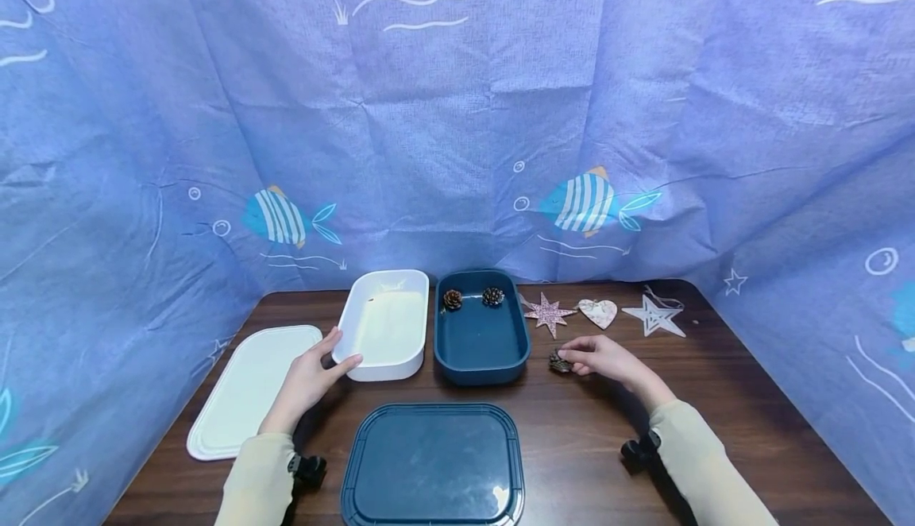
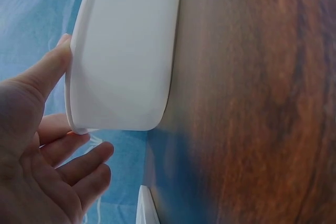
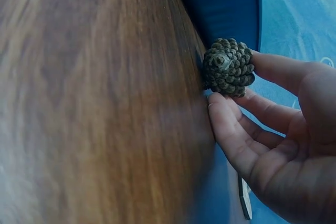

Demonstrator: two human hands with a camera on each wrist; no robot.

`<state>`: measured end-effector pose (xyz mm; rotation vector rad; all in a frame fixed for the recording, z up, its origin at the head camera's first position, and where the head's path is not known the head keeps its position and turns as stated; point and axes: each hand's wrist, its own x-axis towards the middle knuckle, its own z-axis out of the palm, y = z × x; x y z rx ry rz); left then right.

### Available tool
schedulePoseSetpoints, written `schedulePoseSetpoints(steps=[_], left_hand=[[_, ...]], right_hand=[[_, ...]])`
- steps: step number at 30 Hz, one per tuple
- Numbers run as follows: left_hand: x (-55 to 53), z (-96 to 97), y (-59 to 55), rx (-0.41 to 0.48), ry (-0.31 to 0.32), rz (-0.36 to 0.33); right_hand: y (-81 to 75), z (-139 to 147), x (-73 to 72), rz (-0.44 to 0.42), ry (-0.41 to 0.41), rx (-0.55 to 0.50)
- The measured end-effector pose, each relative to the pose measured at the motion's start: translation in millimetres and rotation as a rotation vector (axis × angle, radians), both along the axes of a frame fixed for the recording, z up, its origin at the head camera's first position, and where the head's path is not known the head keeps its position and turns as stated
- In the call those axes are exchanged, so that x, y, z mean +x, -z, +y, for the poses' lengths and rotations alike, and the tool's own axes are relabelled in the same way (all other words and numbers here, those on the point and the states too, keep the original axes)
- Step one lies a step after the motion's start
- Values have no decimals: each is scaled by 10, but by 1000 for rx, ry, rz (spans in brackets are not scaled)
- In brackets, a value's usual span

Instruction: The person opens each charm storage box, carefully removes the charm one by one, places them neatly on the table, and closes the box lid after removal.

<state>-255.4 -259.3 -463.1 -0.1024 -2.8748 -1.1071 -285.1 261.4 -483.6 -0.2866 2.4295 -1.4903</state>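
My right hand pinches a brown pine cone between thumb and fingertips, low over the table, to the right of the dark blue box. Two more pine cones, one reddish brown and one darker, lie inside that box at its far end. With thumb and index finger spread, my left hand grips the near left corner of a white box. In the left wrist view, the thumb and a fingertip meet the white box's rim while the other fingers hang loosely beside it.
A white lid lies at the left, and a dark blue lid at the front. Along the back right sit a pink glittery star, a patterned heart and a white star. A printed blue cloth hangs behind the table.
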Motion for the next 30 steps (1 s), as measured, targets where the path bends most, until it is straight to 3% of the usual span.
schedulePoseSetpoints(steps=[7,17,30], left_hand=[[-11,14,17,-6,7,9],[-25,-4,-5,1,7,4],[-16,-2,-2,13,4,-9]], right_hand=[[40,38,37,-5,30,-10],[60,51,-17,-14,61,3],[32,33,-2,1,38,30]])
